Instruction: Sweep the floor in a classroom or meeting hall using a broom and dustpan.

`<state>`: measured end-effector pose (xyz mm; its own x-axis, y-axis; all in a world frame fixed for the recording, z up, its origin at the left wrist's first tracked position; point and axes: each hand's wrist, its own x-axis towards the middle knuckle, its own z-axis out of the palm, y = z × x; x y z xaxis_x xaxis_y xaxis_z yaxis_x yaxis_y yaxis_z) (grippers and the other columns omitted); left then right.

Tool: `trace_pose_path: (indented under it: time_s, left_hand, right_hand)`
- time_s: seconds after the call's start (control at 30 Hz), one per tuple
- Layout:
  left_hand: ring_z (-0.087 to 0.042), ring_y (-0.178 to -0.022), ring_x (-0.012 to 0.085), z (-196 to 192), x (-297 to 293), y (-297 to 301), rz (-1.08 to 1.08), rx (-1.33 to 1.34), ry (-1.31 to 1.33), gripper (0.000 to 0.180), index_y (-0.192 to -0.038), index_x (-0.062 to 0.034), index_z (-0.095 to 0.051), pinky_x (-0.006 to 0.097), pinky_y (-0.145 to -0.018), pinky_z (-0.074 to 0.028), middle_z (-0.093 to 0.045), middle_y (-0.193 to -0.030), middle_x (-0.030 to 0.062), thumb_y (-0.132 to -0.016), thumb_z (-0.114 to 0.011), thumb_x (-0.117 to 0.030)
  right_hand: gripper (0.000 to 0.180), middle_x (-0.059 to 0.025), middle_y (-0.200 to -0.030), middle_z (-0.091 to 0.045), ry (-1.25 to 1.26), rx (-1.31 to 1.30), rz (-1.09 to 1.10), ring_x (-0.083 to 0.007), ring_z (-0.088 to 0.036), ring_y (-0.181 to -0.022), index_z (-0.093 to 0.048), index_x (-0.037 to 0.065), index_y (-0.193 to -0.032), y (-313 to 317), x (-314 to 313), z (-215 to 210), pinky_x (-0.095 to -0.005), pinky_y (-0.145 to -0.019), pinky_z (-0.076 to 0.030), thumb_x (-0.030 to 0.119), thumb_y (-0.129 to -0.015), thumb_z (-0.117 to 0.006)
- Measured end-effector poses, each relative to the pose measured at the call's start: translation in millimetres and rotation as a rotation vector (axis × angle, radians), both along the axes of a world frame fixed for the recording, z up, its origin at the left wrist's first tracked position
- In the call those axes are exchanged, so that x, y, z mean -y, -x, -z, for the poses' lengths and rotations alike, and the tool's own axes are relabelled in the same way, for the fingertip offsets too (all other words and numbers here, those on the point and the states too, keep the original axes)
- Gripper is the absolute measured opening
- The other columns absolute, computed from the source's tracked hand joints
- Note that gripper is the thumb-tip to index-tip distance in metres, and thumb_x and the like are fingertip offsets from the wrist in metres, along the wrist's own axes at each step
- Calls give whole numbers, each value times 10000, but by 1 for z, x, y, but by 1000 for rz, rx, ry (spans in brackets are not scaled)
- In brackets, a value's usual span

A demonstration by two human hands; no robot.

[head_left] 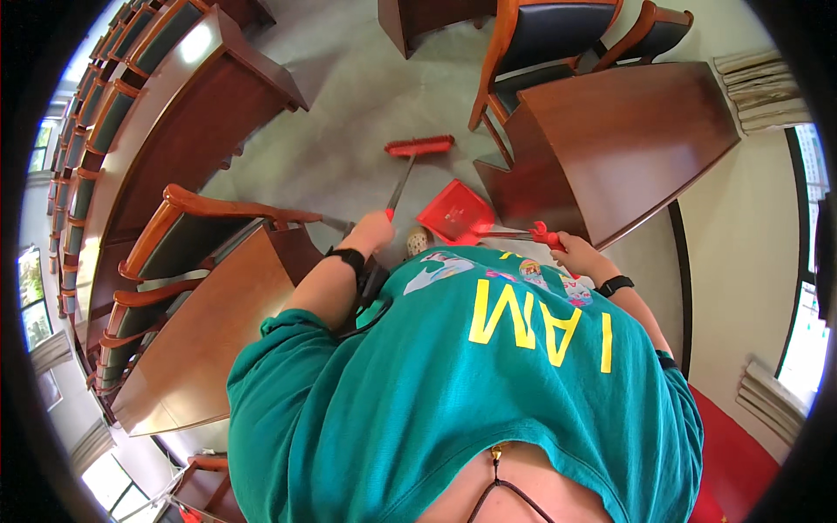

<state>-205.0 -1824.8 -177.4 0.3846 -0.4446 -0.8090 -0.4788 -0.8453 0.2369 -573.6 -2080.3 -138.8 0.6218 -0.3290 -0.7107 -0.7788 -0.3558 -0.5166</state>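
My left hand [374,230] is wrapped round the handle of a red broom [419,146]. The broom's grey pole slants up and away, and its wide bristle head lies on the grey floor ahead of me. In my right hand [582,256] is the red grip of a dustpan [457,212]. The red pan sits low near my feet, its wide mouth turned up and left toward the broom, a short gap apart from the broom head. One light, perforated shoe [419,240] shows between the two tools.
A wooden desk [632,144] stands close on my right, with a dark-padded chair [558,44] behind it. On my left are another desk [200,336] and a chair [205,231]. A long curved bench desk [174,131] with rows of chairs runs along the far left. Grey floor [336,113] stretches ahead.
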Motion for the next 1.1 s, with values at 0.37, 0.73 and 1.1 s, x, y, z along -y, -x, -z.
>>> trace_pose_path:
  time_s: [0.37, 0.73, 1.1]
  left_hand:
    - [-634, -571, 290, -13, -123, 47, -51, -112, 292, 337, -1096, -29, -592, 360, -498, -487, -651, -800, 181, -792, -591, -176]
    - [-419, -378, 103, -109, -139, 69, -956, -525, 283, 355, -1192, -72, -542, 263, -323, -298, -491, -604, 30, -838, -544, -94]
    - [-530, -466, 175, -25, -127, 96, -782, -256, 210, 192, -983, -29, -599, 335, -416, -415, -579, -666, 90, -808, -577, -105]
  right_hand:
    - [275, -203, -948, -603, 18, -43, -201, -262, -650, -752, -483, -29, -1032, -24, 3, -23, -384, -684, -512, 178, -873, -570]
    - [288, -159, -949, -615, -152, -135, -167, -222, -657, -745, -477, -28, -1084, -24, 22, -14, -355, -669, -532, 155, -879, -562]
    - [277, -151, -918, -626, -41, -98, -423, -237, -642, -801, -503, 0, -1047, -35, 24, -10, -364, -718, -502, 178, -854, -591]
